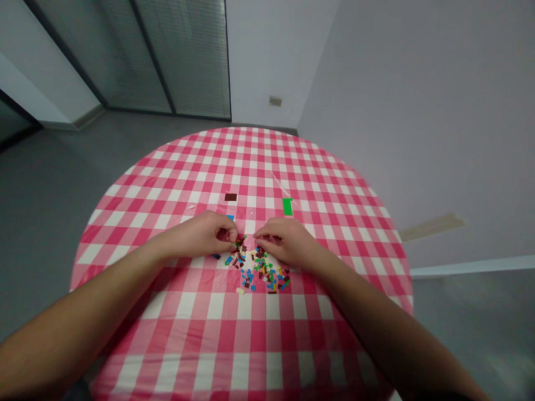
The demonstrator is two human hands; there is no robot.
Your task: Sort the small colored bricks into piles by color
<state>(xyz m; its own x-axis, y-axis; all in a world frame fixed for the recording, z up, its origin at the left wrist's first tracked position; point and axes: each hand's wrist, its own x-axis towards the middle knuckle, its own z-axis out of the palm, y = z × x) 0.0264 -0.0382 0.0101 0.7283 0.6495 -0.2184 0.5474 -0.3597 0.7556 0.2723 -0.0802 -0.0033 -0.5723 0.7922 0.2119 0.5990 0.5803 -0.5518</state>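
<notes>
Loose small plastic bricks (254, 264), mixed colours, long axes lying every way (any markings too small to read), under left hand (196, 235) and right hand (288, 242), both grips narrow, contents impossible to tell.

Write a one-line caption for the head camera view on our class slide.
The left hand and right hand reach into scattered small multicoloured plastic bricks on a round pink-and-white checked tablecloth.
</notes>
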